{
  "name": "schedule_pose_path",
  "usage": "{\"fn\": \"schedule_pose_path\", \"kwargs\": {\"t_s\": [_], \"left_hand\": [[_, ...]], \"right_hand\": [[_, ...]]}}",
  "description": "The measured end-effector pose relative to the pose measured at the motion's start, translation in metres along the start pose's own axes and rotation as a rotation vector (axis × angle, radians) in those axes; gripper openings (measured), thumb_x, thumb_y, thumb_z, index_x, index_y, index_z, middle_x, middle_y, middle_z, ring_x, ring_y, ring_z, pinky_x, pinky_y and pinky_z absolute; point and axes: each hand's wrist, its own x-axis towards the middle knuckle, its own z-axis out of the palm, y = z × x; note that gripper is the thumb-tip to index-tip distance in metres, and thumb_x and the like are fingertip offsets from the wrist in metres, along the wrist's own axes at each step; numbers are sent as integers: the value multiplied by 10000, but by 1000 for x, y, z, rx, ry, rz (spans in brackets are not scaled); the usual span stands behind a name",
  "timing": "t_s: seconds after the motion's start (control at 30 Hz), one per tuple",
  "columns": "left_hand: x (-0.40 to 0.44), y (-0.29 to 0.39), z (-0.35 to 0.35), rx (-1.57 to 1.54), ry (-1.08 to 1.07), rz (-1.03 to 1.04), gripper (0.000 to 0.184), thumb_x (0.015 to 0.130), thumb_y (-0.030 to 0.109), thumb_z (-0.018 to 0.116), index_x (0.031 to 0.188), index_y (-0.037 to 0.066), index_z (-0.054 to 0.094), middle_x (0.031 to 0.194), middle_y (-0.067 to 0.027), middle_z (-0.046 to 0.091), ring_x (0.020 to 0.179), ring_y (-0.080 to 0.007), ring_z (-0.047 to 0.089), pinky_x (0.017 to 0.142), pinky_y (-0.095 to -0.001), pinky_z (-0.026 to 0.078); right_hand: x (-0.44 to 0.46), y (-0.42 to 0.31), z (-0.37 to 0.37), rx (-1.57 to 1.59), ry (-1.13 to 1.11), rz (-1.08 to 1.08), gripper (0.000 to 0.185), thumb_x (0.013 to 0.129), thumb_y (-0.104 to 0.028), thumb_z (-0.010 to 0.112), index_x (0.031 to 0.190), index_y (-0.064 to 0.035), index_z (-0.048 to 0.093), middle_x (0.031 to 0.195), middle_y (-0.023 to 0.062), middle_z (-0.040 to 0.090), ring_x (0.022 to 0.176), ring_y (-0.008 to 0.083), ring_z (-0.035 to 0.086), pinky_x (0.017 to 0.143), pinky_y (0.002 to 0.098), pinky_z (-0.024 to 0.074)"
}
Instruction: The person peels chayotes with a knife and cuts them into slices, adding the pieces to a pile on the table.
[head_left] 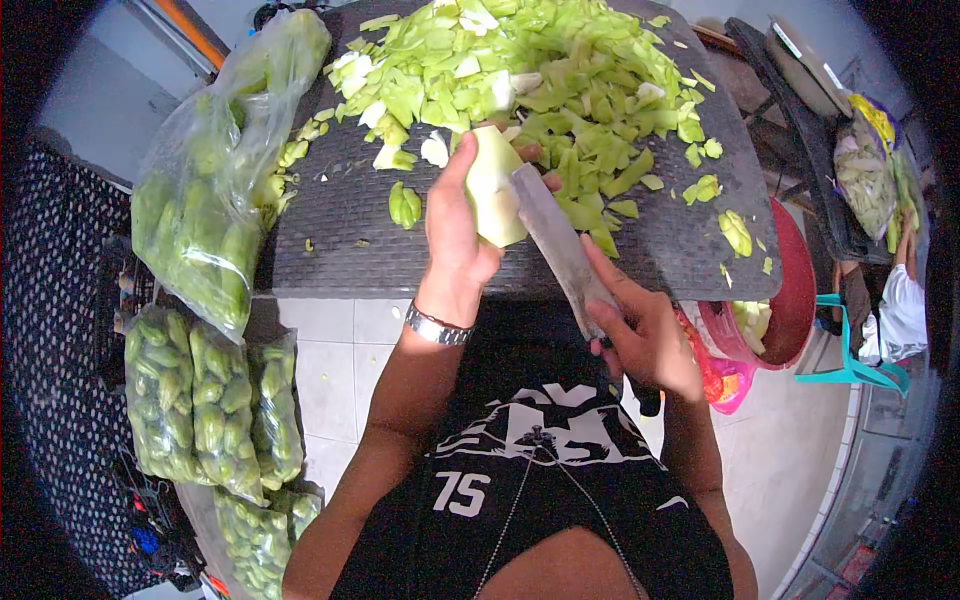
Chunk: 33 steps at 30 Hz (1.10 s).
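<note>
Left hand [458,235], fingers curled round a pale green peeled vegetable [492,188], seemingly to steady it at the dark woven-textured table's [340,262] near edge; right hand [648,332] grips a broad grey metal knife [560,245], blade against the vegetable; green peelings [600,75] heap beyond.

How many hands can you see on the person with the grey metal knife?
2. The left hand, partly hidden, holds the pale-green, smooth, oblong vegetable; the right hand holds the long, grey metal knife.
</note>
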Motion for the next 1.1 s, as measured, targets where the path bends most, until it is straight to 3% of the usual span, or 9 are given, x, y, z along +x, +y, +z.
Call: {"fn": "schedule_pose_path", "kwargs": {"t_s": [0.1,0.2,0.3,0.4,0.6,0.83,0.93,1.0,1.1], "left_hand": [[2,0,-8,-25,-24,-67,461,1055,429,450,1352,81,509,1115,-200,678,926,-350,705,803,-459,585],[5,5,-15,68,-72,-153,445,1056,412,460,1340,75,525,1080,-219,688,909,-325,708,790,-433,588],[8,14,-21,144,-135,-251,438,1060,401,454,1337,70,533,1059,-232,694,904,-309,709,785,-407,588],[10,14,-22,95,-183,-252,442,1063,406,443,1345,77,529,1050,-216,691,900,-315,709,780,-414,586],[5,-9,-7,-19,98,131,502,1068,447,402,1415,89,464,1060,-174,658,918,-323,683,777,-483,576],[13,-1,-3,-73,183,288,470,1068,415,417,1356,59,524,1092,-167,661,985,-313,669,858,-472,568],[19,3,-19,-164,96,208,460,1065,416,369,1291,60,552,1111,-153,648,993,-333,650,885,-507,537],[24,5,-28,-276,28,166,460,1060,418,358,1264,59,561,1110,-146,648,985,-339,641,898,-510,522],[24,2,-34,-397,-3,97,465,1052,428,356,1235,57,570,1112,-144,650,979,-347,628,912,-512,505]], "right_hand": [[1,-7,-7,-21,-48,39,589,999,-103,583,1551,-213,409,778,39,690,574,96,560,566,298,500],[6,-3,-23,-152,-95,-89,597,994,-107,587,1553,-219,407,773,40,692,580,97,566,596,313,512],[17,6,-42,-259,-205,-187,619,980,-56,582,1555,-208,411,766,13,648,590,49,536,572,246,458],[22,6,-43,-193,-223,-185,612,983,-58,572,1557,-193,407,740,7,629,576,55,529,555,244,458],[19,6,-17,-5,-167,-37,621,995,-59,552,1571,-213,379,748,-5,622,548,45,522,516,222,451],[10,8,-11,134,-196,60,582,1023,-116,567,1564,-243,394,856,-7,666,586,39,522,497,219,442],[8,13,-14,226,-186,78,561,1018,-96,557,1551,-202,419,927,37,718,618,78,592,530,256,480],[3,14,-9,-85,-10,-213,549,1003,-75,556,1532,-179,446,984,101,731,651,157,647,570,308,514],[-3,11,4,-412,177,-445,512,977,-109,594,1475,-200,519,907,202,657,739,330,670,664,432,545]]}}
